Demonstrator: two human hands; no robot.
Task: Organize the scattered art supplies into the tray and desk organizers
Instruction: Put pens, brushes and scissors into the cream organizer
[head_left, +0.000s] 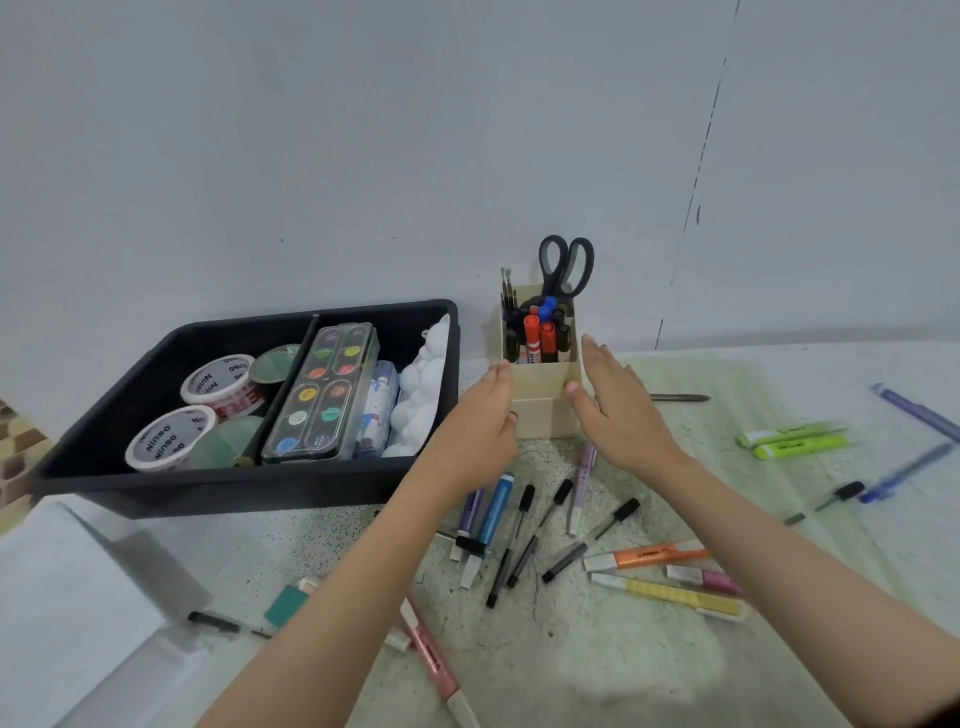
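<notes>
A: Where is the desk organizer being found, and how is it being approached?

B: The cream desk organizer (540, 382) is being seen standing upright at the centre of the frame, on the tabletop (597, 649) against the wall, just right of the black tray (218, 493). It is being flanked by both hands. The left hand (480, 421) is being held at its left wall and the right hand (621, 410) at its right front corner. The fingers are straight and apart, with nothing being clasped. Whether the walls are actually being touched cannot be told.

A: How is it being judged to handle?

B: It is being taken for a light, stiff box, probably thin card or plastic. It is being made top-heavy by the scissors (566, 265), markers (535, 338) and brushes (506, 291) standing tall in its rear compartments. Tipping is being counted as the risk, so the lower side walls are being favoured as the place to press, with both palms flat. A slide is being preferred to a lift.

A: And around it?

B: Loose pens (519, 540) and highlighters (654, 558) are being left scattered in the lower centre, just in front of the box. Two green highlighters (795, 439) are lying at the right. In the tray at the left, tape rolls (223, 387) and a paint palette (322, 389) are being kept.
</notes>
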